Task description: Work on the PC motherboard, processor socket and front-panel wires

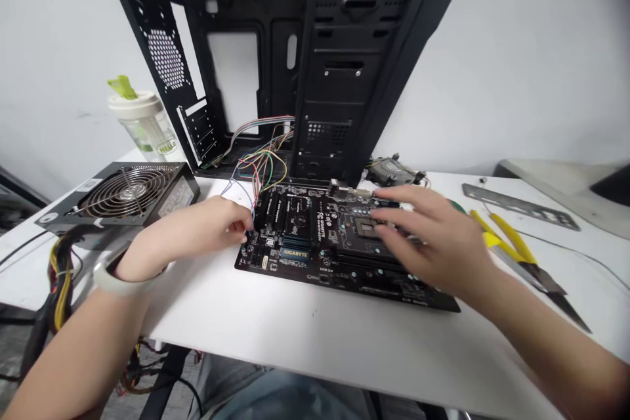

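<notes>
We've got the flat black rectangular circuit board face up on the flat white table, in front of the tall open black metal PC case. Our L hand has a narrow grip, fingertips pinched on the ends of the thin multicoloured wires at the board's L edge; can't tell which lead, b/c fingers hide it. Our R hand has a wide grip, holding nothing, fingers spread over the board's R half; contact unclear w/ the blur.

Risks, we reckon: crooked pressure at the L edge might bend pins; wires run back into the case, so a tug could shift the board; R fingers are v. near the square silver-framed CPU socket, so a slip might harm contacts.

Long axis runs approx L–R, R end slanting twd us; port edge faces the case.
</notes>
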Action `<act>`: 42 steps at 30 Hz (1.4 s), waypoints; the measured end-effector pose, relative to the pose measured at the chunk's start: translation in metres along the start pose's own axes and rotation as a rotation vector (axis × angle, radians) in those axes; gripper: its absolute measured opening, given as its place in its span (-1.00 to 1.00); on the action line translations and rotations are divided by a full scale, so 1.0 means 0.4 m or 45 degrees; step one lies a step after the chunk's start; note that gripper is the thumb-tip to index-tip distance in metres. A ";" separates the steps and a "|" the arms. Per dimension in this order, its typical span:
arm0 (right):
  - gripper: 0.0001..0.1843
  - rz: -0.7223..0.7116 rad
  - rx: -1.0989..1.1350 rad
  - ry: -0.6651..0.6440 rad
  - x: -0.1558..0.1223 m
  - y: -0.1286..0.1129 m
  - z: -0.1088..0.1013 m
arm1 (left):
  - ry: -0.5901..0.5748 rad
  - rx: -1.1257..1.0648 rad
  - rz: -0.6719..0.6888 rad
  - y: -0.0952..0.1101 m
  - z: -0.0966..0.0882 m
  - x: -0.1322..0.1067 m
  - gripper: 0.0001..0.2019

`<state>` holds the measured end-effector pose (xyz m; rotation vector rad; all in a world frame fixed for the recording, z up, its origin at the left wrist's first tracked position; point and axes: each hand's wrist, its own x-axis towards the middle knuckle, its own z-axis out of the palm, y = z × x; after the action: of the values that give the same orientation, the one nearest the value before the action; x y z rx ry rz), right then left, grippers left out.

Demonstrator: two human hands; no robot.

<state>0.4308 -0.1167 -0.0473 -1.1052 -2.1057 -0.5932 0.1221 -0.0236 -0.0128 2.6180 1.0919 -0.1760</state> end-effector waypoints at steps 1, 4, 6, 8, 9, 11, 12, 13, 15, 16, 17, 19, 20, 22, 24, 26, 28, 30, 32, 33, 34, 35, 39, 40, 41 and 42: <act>-0.83 -0.061 0.075 -0.096 0.016 -0.024 0.012 | 0.000 0.005 -0.007 0.002 0.004 0.001 -0.81; -0.76 -0.166 0.234 -0.464 0.066 -0.092 0.052 | 0.044 0.038 0.009 0.004 0.020 0.008 -0.83; -0.73 -0.200 0.304 -0.693 0.095 -0.136 0.081 | 0.104 0.073 0.016 0.004 0.028 0.013 -0.83; -0.63 -0.233 0.355 -0.806 0.110 -0.175 0.112 | 0.184 0.094 0.025 0.004 0.032 0.014 -0.82; -0.54 -0.242 0.366 -0.804 0.111 -0.190 0.127 | 0.219 0.103 0.033 0.005 0.033 0.014 -0.82; -0.37 -0.251 0.359 -0.765 0.100 -0.213 0.155 | 0.261 0.124 0.066 0.006 0.037 0.013 -0.82; -0.32 -0.249 0.343 -0.751 0.090 -0.219 0.167 | 0.275 0.147 0.079 0.007 0.040 0.012 -0.83; -0.30 -0.248 0.324 -0.743 0.079 -0.224 0.177 | 0.281 0.179 0.082 0.007 0.044 0.011 -0.83; -0.29 -0.254 0.292 -0.739 0.058 -0.227 0.189 | 0.275 0.259 0.057 0.007 0.055 0.007 -0.83; -0.29 -0.260 0.281 -0.732 0.050 -0.228 0.193 | 0.265 0.300 0.033 0.006 0.062 0.005 -0.81; -0.29 -0.265 0.275 -0.719 0.044 -0.228 0.195 | 0.255 0.333 0.005 0.006 0.067 0.002 -0.78; -0.28 -0.266 0.270 -0.685 0.038 -0.228 0.196 | 0.248 0.347 -0.030 0.007 0.077 -0.002 -0.75; -0.28 -0.263 0.267 -0.665 0.036 -0.228 0.197 | 0.259 0.328 -0.030 0.007 0.080 -0.003 -0.76; -0.28 -0.257 0.259 -0.625 0.035 -0.229 0.199 | 0.291 0.281 -0.012 0.010 0.083 -0.006 -0.77; -0.28 -0.250 0.252 -0.586 0.033 -0.230 0.203 | 0.319 0.269 0.023 0.014 0.085 -0.007 -0.76; -0.28 -0.237 0.254 -0.547 0.032 -0.232 0.207 | 0.337 0.300 0.035 0.016 0.088 -0.010 -0.74; -0.28 -0.223 0.266 -0.515 0.030 -0.232 0.209 | 0.343 0.354 0.019 0.014 0.095 -0.014 -0.72; -0.28 -0.213 0.281 -0.503 0.030 -0.231 0.210 | 0.366 0.423 -0.001 0.009 0.103 -0.017 -0.70; -0.28 -0.205 0.291 -0.507 0.029 -0.229 0.209 | 0.424 0.498 0.028 0.003 0.112 -0.019 -0.67; -0.28 -0.201 0.296 -0.513 0.029 -0.229 0.208 | 0.462 0.532 0.055 0.001 0.116 -0.019 -0.66; -0.28 -0.200 0.300 -0.519 0.028 -0.229 0.207 | 0.504 0.566 0.080 -0.001 0.120 -0.018 -0.64; -0.28 -0.199 0.304 -0.525 0.028 -0.229 0.206 | 0.541 0.599 0.103 -0.002 0.123 -0.016 -0.64; -0.28 -0.205 0.309 -0.542 0.028 -0.229 0.205 | 0.633 0.682 0.128 -0.004 0.135 -0.010 -0.66; -0.28 -0.207 0.307 -0.545 0.029 -0.228 0.205 | 0.657 0.701 0.134 -0.005 0.136 -0.009 -0.67; -0.28 -0.210 0.307 -0.550 0.029 -0.228 0.205 | 0.683 0.721 0.139 -0.005 0.138 -0.009 -0.68; -0.29 -0.212 0.304 -0.556 0.030 -0.227 0.206 | 0.710 0.743 0.143 -0.006 0.139 -0.009 -0.68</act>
<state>0.3203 -0.1052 -0.1007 -0.9939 -2.5816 -0.1712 0.1180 -0.0421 -0.0653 3.3697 1.1845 0.3355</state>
